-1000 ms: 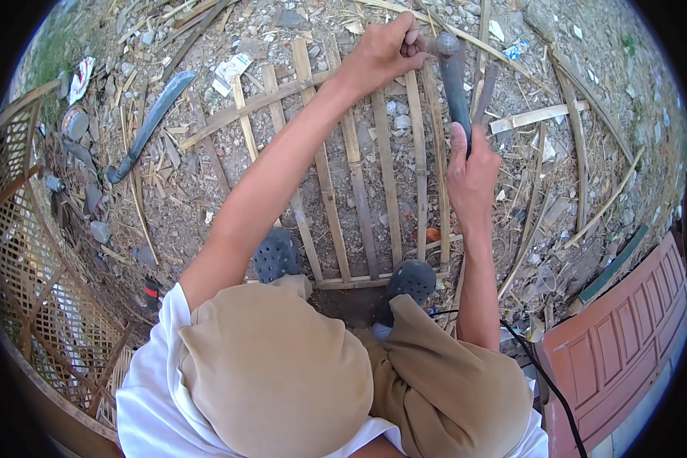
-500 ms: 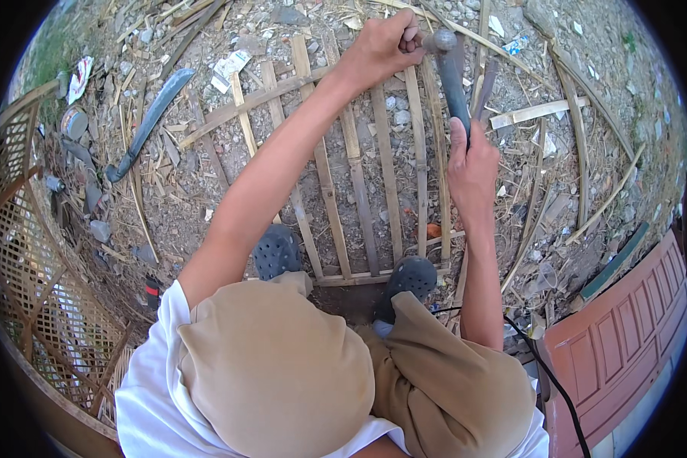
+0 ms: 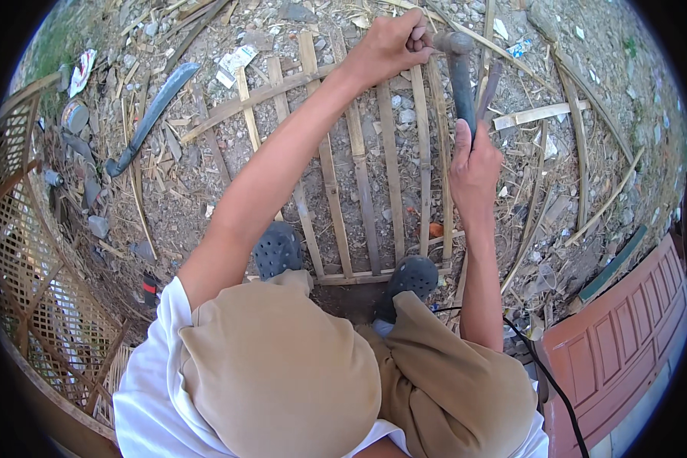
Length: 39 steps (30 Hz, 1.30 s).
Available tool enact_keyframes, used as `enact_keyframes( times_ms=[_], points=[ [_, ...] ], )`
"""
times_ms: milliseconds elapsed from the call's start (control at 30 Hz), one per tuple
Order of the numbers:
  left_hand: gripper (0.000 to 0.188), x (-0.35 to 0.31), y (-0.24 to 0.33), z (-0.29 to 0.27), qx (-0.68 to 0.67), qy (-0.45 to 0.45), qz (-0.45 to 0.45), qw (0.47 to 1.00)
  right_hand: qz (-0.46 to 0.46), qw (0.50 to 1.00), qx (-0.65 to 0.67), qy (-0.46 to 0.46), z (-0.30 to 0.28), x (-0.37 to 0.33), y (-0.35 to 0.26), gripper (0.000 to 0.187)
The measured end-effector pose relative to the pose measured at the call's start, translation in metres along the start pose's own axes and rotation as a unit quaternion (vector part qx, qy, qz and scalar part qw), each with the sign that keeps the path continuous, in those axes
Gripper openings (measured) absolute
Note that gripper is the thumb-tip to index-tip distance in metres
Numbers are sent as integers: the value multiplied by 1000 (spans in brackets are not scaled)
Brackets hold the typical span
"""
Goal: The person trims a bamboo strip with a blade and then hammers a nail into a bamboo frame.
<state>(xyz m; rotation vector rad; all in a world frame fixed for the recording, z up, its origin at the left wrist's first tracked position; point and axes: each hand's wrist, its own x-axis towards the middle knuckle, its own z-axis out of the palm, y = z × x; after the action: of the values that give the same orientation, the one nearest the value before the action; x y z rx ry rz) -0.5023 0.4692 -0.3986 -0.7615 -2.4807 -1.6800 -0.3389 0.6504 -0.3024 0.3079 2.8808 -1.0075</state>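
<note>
My right hand (image 3: 475, 168) is wrapped round the handle of a hammer (image 3: 461, 84), thumb along it. The hammer's head is right beside the fingertips of my left hand (image 3: 393, 47). Those fingers are pinched together at the far crossbar of a slatted bamboo frame (image 3: 390, 179); what they hold, if anything, is too small or hidden to name. The frame lies flat on the ground, its long slats running away from me to the crossbar (image 3: 261, 96). Its near crossbar (image 3: 351, 278) lies by my shoes. A dark slender piece (image 3: 493, 82) shows just beyond my right hand.
A curved blade (image 3: 153, 114) with a dark handle lies at the left. A woven lattice panel (image 3: 65, 336) stands at the left edge and a reddish panelled board (image 3: 618, 336) at the lower right. A black cable (image 3: 546, 366) runs near my right leg. Bamboo strips (image 3: 540, 114) and rubble litter the ground.
The hammer's head has shifted slightly to the right and its angle has turned a little. My left hand keeps its pinch in nearly the same place.
</note>
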Motion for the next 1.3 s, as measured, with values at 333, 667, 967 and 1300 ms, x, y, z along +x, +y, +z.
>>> enact_keyframes(
  times_ms=[333,667,967,1300],
  points=[
    [39,0,-4,4,-41,11,19,999,-15,999,-30,-6,0,5,4,39],
    [38,4,-9,2,-31,-1,21,999,-3,999,-5,32,-2,0,-1,40],
    [41,3,-11,1,-29,2,25,999,-18,999,2,36,-4,-4,-2,38],
    [42,-2,-8,2,-59,4,18,998,-23,997,-73,15,1,1,3,40]
  ],
)
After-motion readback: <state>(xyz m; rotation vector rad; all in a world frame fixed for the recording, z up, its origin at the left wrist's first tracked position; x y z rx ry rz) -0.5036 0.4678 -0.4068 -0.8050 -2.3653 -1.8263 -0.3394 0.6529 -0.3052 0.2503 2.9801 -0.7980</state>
